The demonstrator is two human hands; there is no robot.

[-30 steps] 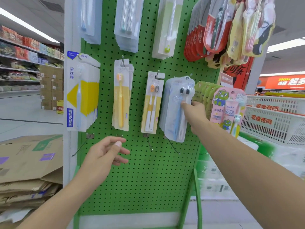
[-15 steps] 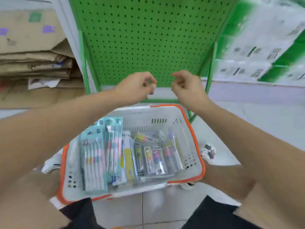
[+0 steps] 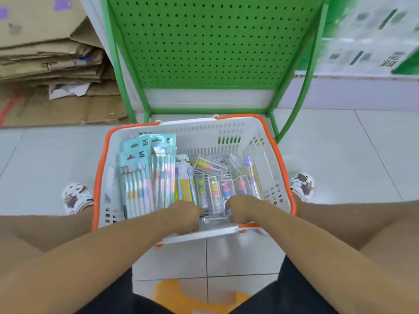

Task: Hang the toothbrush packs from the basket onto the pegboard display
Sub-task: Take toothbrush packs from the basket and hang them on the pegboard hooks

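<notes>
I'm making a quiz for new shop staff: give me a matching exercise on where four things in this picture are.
Things:
1. teal toothbrush packs
2. flattened cardboard
3. pegboard
4. right hand

Places:
A. behind the basket
B. left side of the basket
C. near end of the basket
D. on the floor at far left

Pairs: 1-B, 2-D, 3-A, 4-C

Flattened cardboard (image 3: 45, 53) lies stacked on the tiled floor (image 3: 340, 155) at the upper left. Green-and-white boxes (image 3: 374, 41), blurred, stand at the upper right. A patterned shoe (image 3: 76, 197) shows at the left and another shoe (image 3: 302, 185) at the right. Something orange (image 3: 192, 295) lies on the floor at the bottom.
</notes>
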